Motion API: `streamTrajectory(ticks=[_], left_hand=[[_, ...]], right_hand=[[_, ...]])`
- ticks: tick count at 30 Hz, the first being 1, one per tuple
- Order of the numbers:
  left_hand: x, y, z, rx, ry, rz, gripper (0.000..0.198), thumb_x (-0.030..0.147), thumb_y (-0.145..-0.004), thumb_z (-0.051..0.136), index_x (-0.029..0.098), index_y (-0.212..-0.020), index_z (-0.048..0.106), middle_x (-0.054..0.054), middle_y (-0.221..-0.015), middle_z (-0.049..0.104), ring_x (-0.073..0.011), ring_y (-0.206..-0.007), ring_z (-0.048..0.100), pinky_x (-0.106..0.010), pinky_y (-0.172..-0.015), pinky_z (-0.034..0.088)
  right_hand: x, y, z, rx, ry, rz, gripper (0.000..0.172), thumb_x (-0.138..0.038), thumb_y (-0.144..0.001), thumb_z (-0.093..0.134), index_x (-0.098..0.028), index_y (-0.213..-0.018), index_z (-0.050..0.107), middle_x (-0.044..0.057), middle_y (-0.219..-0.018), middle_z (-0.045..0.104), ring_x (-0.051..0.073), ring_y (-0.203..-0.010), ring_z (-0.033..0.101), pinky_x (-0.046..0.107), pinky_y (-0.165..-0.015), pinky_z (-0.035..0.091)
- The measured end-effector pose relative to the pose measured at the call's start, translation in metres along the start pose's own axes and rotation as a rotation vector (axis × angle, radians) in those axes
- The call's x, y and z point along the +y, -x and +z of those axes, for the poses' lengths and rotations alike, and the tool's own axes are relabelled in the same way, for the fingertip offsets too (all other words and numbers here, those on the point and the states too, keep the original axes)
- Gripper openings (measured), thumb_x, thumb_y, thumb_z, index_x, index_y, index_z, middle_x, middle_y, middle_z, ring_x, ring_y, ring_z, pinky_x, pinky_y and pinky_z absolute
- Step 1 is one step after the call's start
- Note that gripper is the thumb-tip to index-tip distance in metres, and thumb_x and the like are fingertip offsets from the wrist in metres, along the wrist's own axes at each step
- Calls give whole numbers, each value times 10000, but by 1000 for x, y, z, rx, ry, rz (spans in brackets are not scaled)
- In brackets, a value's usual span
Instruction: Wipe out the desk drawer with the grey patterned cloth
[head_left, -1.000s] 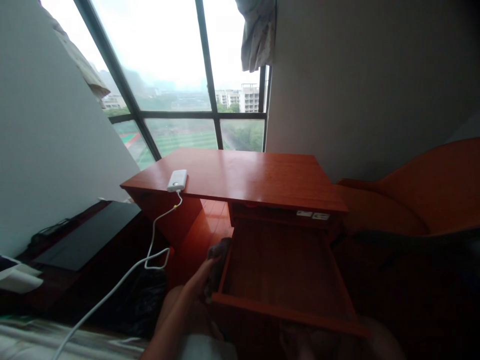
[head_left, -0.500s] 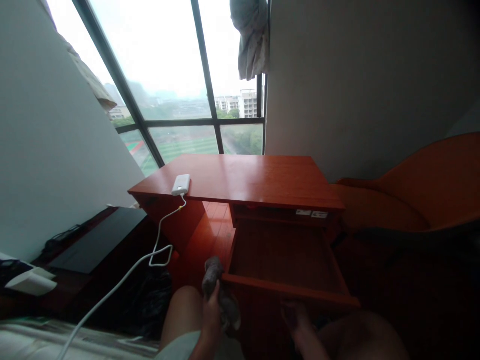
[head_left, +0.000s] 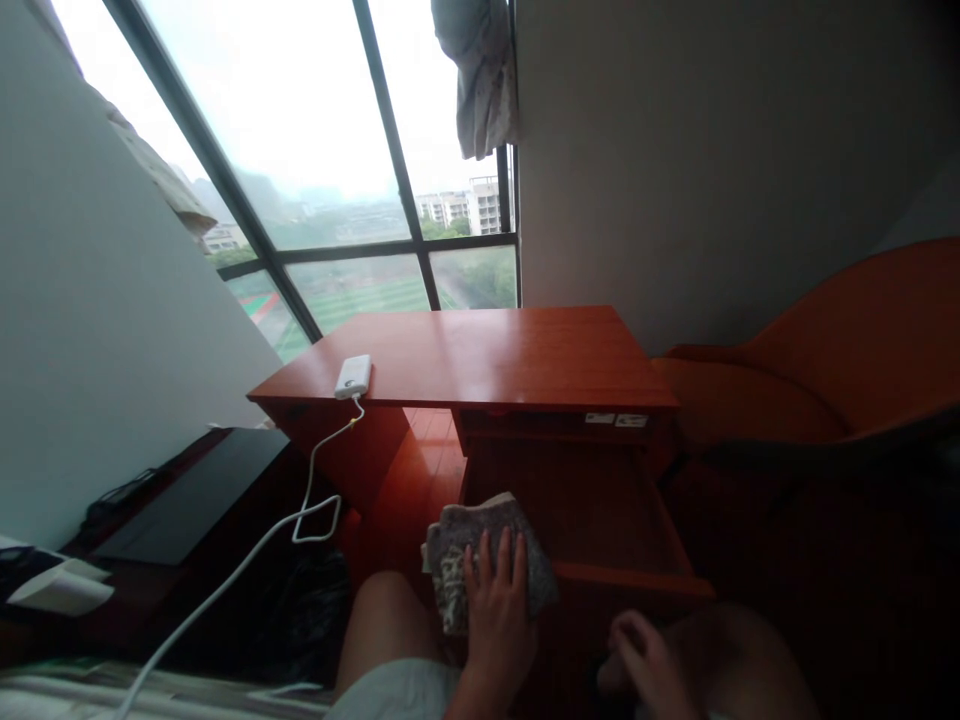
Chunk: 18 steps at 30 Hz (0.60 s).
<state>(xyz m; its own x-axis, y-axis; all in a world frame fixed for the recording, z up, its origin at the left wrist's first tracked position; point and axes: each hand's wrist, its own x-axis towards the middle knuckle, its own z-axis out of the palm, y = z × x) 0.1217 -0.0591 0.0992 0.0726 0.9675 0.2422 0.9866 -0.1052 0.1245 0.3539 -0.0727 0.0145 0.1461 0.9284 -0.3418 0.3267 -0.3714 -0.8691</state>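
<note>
My left hand (head_left: 499, 600) lies over a grey cloth (head_left: 472, 520) with a pale patterned part, its fingers bent across the fabric and keeping hold of it. The cloth covers the left front corner of a pulled-out desk drawer (head_left: 637, 580). Inside, the visible part of the drawer shows bare reddish-brown wood. My right hand (head_left: 649, 655) is low in front of the drawer front, apart from it, near my right knee. Its fingers are curled in, and no object shows in them, though the light there is dim.
On the reddish desk (head_left: 510, 350) a white power bank (head_left: 354, 375) sits near the front left edge, with a white cable (head_left: 247, 555) trailing down to the left. An orange chair (head_left: 810, 370) stands at right. A dark flat panel (head_left: 195, 500) lies at left.
My left hand has brought the cloth up and right, onto the drawer's front corner, and spread it out. My right hand has shifted right and down, away from the drawer front.
</note>
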Motion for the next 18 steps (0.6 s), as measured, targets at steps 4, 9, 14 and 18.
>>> streamTrajectory(ticks=[4,9,14,18], left_hand=[[52,2,17,-4,76,158,891,279,-759,628,195,-1580,293,-121,-1639,307,-450,-1489,214,-689,-1177,149],[114,1,39,20,222,408,811,247,-838,549,201,-1592,256,-132,-1631,307,-432,-1481,275,-676,-1134,299],[97,-2,19,-69,420,558,635,270,-860,555,245,-1488,466,-97,-1523,506,-323,-1433,416,-526,-1163,375],[19,-6,-15,-34,525,383,443,192,-879,473,279,-1275,652,-64,-1412,614,-259,-1354,510,-469,-1147,411]], right_hand=[[-36,17,-52,153,112,-122,338,-530,-783,477,-259,-860,665,73,-904,762,291,-928,705,465,-886,532],[-68,11,-62,297,244,-445,374,-353,-878,417,-243,-1148,650,92,-1268,703,241,-1189,642,447,-1032,527],[-76,-10,-50,92,546,-684,443,-251,-933,348,-220,-1289,610,82,-1399,633,200,-1322,557,430,-1138,465],[-88,-7,-42,42,774,-688,547,-399,-881,547,-254,-1408,515,106,-1357,644,280,-1275,574,517,-1118,457]])
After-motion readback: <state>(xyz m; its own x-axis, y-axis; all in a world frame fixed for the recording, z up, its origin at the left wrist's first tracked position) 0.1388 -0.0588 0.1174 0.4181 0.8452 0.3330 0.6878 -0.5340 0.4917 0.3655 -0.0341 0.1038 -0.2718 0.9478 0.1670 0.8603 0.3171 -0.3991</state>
